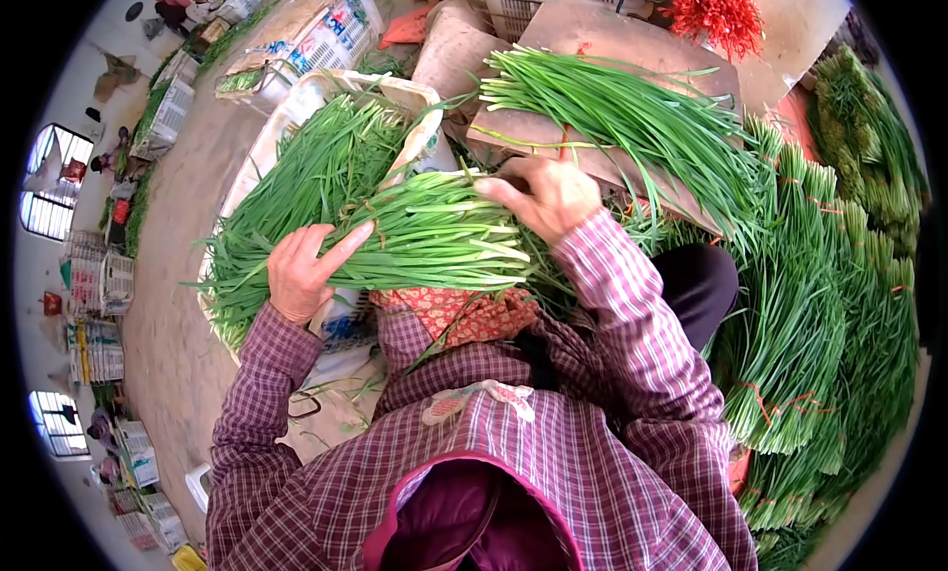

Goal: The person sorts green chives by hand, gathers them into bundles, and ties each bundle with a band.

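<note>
A bunch of long green stalks (444,237) lies across my lap, its pale cut ends toward the right. My left hand (308,265) is wrapped round its leafy left part, with the index finger stretched over the stalks. My right hand (548,196) is at the upper right end of the bunch, thumb and fingers bent together at the stalk tips; what lies between them is too small to make out. Behind the bunch, a white crate (331,85) holds more loose stalks (331,156).
Another bunch (612,112) lies on a brown board (632,40). Red ties (716,13) hang at the top right. Tied bunches (790,304) are piled along my right side. Further crates (336,28) stand ahead, and a person (173,3) is far off at the upper left.
</note>
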The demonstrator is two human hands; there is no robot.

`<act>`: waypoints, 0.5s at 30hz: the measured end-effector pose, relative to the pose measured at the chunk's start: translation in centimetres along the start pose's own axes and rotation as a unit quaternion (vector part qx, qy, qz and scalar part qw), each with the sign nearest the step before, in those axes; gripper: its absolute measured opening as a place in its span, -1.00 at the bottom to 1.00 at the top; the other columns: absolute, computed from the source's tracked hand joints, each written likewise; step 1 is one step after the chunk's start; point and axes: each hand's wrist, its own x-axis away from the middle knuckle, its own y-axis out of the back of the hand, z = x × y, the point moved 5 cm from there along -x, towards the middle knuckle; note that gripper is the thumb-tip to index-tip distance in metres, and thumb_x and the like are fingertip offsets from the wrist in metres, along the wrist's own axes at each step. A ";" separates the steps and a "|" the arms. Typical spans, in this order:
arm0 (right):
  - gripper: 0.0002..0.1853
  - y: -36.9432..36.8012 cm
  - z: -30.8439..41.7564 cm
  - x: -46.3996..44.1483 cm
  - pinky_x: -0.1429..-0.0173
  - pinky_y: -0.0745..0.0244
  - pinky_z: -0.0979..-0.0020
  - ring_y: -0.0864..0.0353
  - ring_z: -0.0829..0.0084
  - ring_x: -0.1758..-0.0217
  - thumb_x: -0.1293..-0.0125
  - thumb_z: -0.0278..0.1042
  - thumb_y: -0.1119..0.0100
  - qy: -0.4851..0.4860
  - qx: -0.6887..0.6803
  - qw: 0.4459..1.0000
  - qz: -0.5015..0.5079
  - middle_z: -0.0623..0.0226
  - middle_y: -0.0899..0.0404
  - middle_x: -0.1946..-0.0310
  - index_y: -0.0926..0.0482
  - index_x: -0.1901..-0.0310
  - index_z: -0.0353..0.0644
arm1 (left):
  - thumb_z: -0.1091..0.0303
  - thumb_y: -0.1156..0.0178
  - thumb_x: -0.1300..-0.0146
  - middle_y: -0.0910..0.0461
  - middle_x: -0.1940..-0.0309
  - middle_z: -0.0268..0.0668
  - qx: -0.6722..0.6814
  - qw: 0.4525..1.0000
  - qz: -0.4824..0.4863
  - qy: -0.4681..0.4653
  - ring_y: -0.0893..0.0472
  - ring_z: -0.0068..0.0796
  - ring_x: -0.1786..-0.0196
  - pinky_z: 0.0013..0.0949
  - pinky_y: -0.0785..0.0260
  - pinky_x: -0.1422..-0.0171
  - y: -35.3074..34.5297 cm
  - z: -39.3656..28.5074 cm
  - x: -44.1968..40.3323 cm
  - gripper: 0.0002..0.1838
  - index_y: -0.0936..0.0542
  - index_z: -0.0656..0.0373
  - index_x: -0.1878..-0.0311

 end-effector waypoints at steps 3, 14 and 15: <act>-0.49 -3.1 -0.8 -2.2 0.08 -0.53 0.12 -0.68 0.12 0.20 -0.20 0.24 -0.12 0.005 -0.033 0.999 0.042 0.11 -0.68 0.38 -0.71 0.23 -0.10 | 0.62 -0.31 0.38 -0.52 0.27 -0.24 0.011 1.000 -0.021 -0.005 -0.56 -0.25 0.26 -0.27 -0.41 0.25 -0.8 -0.4 0.0 -0.05 -0.52 -0.33 -0.26; -0.70 0.5 -7.4 1.9 0.14 -0.58 0.17 -0.69 0.13 0.23 -0.14 -0.23 -0.31 -0.030 0.069 0.996 -0.056 0.20 -0.67 0.26 -0.60 0.07 -0.02 | 0.63 -0.29 0.33 -0.50 0.27 -0.24 0.042 0.999 -0.001 0.028 -0.55 -0.25 0.27 -0.25 -0.43 0.23 -3.8 -0.2 1.6 -0.08 -0.52 -0.30 -0.26; -0.70 0.7 -6.8 2.2 0.14 -0.58 0.17 -0.69 0.13 0.23 -0.14 -0.23 -0.31 -0.032 0.070 0.996 -0.055 0.20 -0.67 0.26 -0.60 0.07 -0.02 | 0.63 -0.29 0.33 -0.50 0.27 -0.24 0.044 0.999 -0.001 0.028 -0.55 -0.25 0.27 -0.25 -0.43 0.23 -3.9 -0.2 1.4 -0.08 -0.52 -0.30 -0.26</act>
